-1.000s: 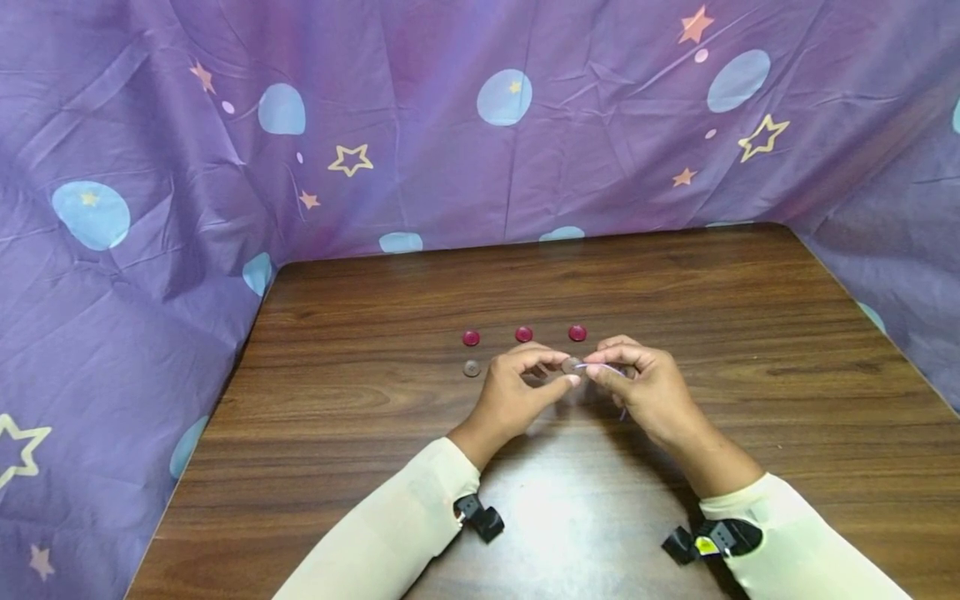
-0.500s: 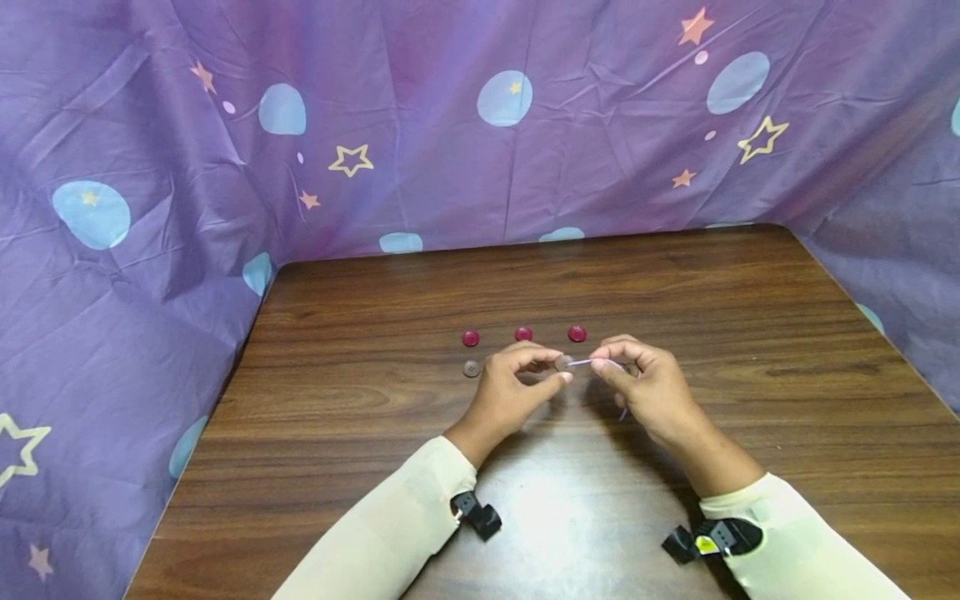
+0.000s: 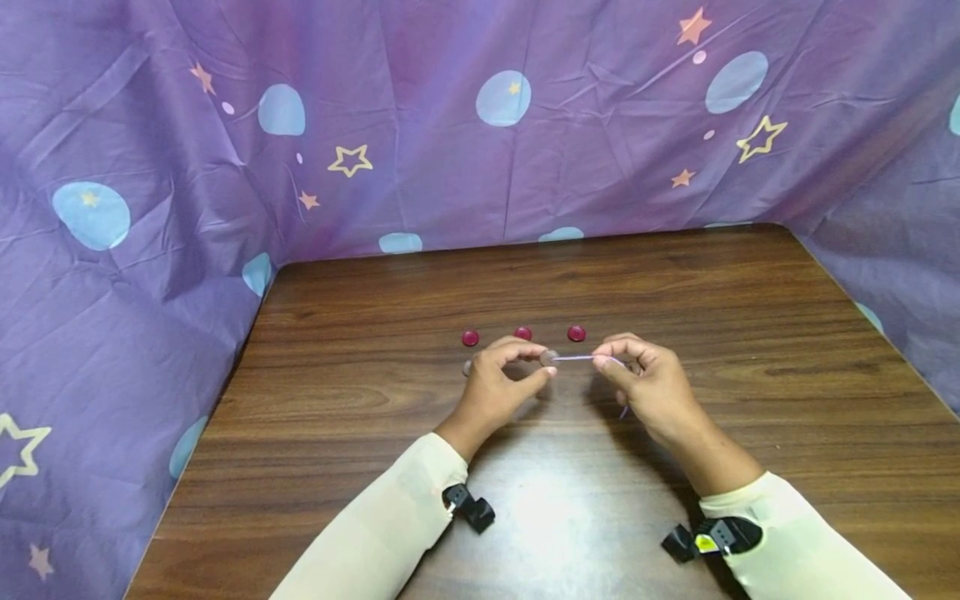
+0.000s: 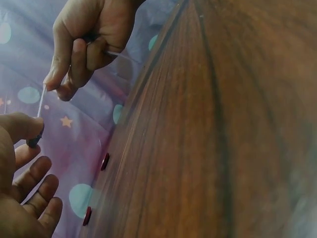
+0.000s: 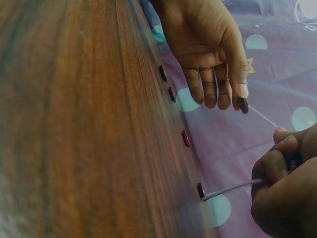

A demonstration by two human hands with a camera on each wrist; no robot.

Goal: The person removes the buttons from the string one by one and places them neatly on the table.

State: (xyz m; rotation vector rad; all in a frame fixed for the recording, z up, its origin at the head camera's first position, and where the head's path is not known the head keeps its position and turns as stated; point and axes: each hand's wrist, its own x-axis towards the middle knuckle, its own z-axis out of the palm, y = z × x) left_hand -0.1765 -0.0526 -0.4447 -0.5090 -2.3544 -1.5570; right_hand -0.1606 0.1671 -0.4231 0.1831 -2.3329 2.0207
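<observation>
Between thumb and forefinger, my left hand (image 3: 498, 387) pinches a round brown button (image 3: 550, 357) above the table. A thin lilac string (image 3: 573, 357) runs straight from that button to my right hand (image 3: 652, 387), whose thumb and forefinger pinch it. The string's loose tail (image 5: 233, 189) hangs out below the curled fingers of the right hand. Something dark (image 4: 90, 37) shows inside those curled fingers; its kind is unclear. How the string passes through the button is too small to see. On the table a second brown button (image 3: 467, 367) is mostly covered by the left hand.
Three red buttons, a left one (image 3: 470, 338), a middle one (image 3: 523, 333) and a right one (image 3: 576, 333), lie in a row beyond the hands on the wooden table (image 3: 360, 317). A purple patterned cloth (image 3: 420, 125) hangs behind the table and along its sides.
My left hand has moved left with the brown button, away from the right hand. A longer stretch of string shows between them. The right hand has hardly moved.
</observation>
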